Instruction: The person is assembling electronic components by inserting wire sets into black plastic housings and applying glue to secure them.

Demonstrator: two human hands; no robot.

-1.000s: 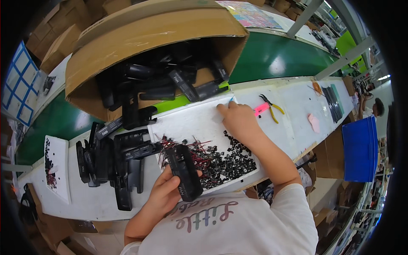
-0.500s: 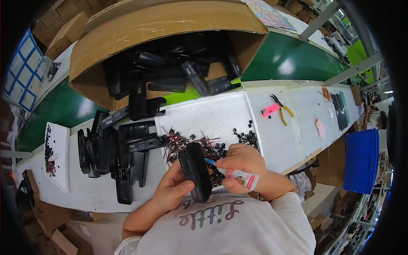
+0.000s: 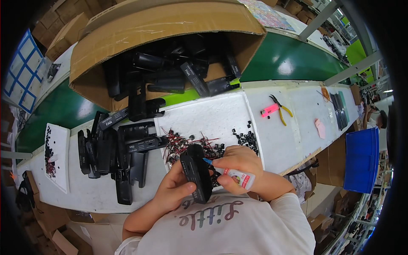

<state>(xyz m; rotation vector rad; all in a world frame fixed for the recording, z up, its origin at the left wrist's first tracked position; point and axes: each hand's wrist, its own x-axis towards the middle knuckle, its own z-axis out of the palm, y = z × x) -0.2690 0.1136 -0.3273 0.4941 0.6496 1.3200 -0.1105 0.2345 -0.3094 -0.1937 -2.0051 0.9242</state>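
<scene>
Fingers [image 3: 229,162] closed, I'm holding a black case [image 3: 197,172] in my left hand [image 3: 172,193] and, just right, a white bottle [image 3: 245,178] in my right hand [image 3: 247,159].

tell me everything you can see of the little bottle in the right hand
The little bottle is white and looks like plastic, with a red-and-white printed label and a narrow blue tip. The right hand grips it, fingers covering part of it. It slants, tip toward the upper left, close to the black casing in the left hand; whether they touch is unclear. Its fill level cannot be seen.
</scene>
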